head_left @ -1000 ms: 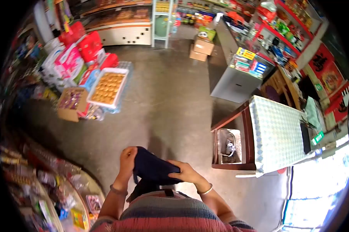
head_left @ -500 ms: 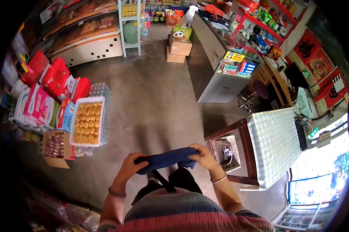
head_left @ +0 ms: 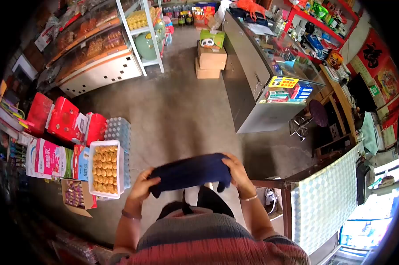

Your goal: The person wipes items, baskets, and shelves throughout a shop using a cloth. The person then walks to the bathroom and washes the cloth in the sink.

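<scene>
A folded navy-blue cloth [head_left: 190, 171] is stretched between my two hands in front of my body. My left hand [head_left: 143, 183] grips its left end, thumb on top. At the opposite end, my right hand [head_left: 235, 171] pinches the upper corner, its fingers mostly behind the fabric. A corner of the cloth hangs down below my right hand. Whether it is a garment or a plain piece of fabric, I cannot make out.
To the left, a white tray of round pastries [head_left: 105, 193] stands beside red gift boxes [head_left: 66, 115] and an open carton [head_left: 78, 205]. A glass-topped counter [head_left: 252, 95] is ahead right. A table with a checked cloth [head_left: 323, 194] stands close on my right.
The cloth has spread from a narrow folded band into a broader panel, and my hands have moved slightly apart. My view has shifted, so the table and counter sit lower and farther right.
</scene>
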{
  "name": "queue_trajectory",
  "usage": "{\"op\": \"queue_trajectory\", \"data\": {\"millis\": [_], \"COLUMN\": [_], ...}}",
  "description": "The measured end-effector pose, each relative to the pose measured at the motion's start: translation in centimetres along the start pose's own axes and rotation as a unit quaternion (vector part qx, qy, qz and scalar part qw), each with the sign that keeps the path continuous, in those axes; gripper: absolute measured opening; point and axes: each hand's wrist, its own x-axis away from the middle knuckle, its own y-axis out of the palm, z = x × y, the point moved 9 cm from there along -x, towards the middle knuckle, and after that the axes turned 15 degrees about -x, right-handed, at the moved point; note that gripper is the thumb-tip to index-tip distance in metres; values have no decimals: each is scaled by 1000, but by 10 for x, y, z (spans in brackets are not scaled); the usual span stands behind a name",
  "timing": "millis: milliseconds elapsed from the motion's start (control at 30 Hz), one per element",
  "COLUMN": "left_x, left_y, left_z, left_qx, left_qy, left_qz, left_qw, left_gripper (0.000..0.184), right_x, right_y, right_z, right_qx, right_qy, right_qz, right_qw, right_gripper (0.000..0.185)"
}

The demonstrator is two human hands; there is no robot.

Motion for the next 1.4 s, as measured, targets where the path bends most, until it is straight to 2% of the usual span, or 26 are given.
{"op": "queue_trajectory", "data": {"millis": [33,67,100,167,267,367,567,633,667,700,767,833,867,900,933,967,1000,1033,1100,1167,1200,1300,1400], "left_x": [-15,-27,-41,-65,-100,-143,-249,-284,-299,-317,-341,-374,-388,-405,-427,-441,-461,-479,-506,-537,-556,-587,-611], "left_y": [-2,-4,-11,-24,-61,-105,-200,-238,-261,-277,-290,-281,-285,-275,-258,-241,-232,-233,-241,-253,-268,-304,-335], "left_z": [9,18,17,24,19,21,41,45,49,50,73,71,71,62,81,104,128,140,136,162,146,169,203], "left_qx": [23,39,32,16,16,36,67,44,-37,-75,-63,22,63,111,179,256,374,358,430,404,426,400,391], "left_qy": [-20,-22,-34,-28,-36,0,39,46,35,1,-67,-84,-88,-91,-42,-54,26,75,8,15,-38,-86,-61], "left_qz": [3,15,23,32,76,114,203,209,249,247,238,170,152,98,28,-11,-62,-83,-19,-34,16,122,181], "left_qw": [1000,999,999,999,996,993,976,976,967,966,967,982,982,985,982,965,925,927,903,914,904,904,900], "left_gripper": [23,17,15,15,17,18,25,28,33,39,45,51,55,66,69,68,60,54,48,46,46,46,45], "right_x": [-17,-30,-42,-69,-121,-171,-286,-320,-338,-357,-386,-415,-427,-438,-451,-464,-476,-490,-529,-571,-601,-682,-749], "right_y": [1,9,15,31,34,69,190,242,268,292,334,372,384,398,410,417,422,422,421,401,393,356,361], "right_z": [-9,-18,-24,-32,-32,-38,-39,-32,-29,-28,-28,-25,-18,-13,-11,-11,-7,-4,-12,-16,-21,-34,-54], "right_qx": [3,59,36,-9,44,56,102,101,94,88,74,69,65,71,79,89,67,54,145,132,129,107,237], "right_qy": [8,35,44,57,71,80,89,110,108,106,113,109,156,162,165,165,189,207,160,168,168,180,112], "right_qz": [9,-25,-29,-41,-32,-79,-112,-160,-186,-212,-214,-257,-243,-257,-269,-277,-295,-297,-323,-285,-274,-186,-230], "right_qw": [1000,997,998,997,996,992,984,976,972,968,967,958,955,950,946,943,934,931,921,934,938,960,937], "right_gripper": [26,27,27,27,30,32,36,34,34,34,35,36,39,41,42,43,44,45,45,41,40,34,31]}}
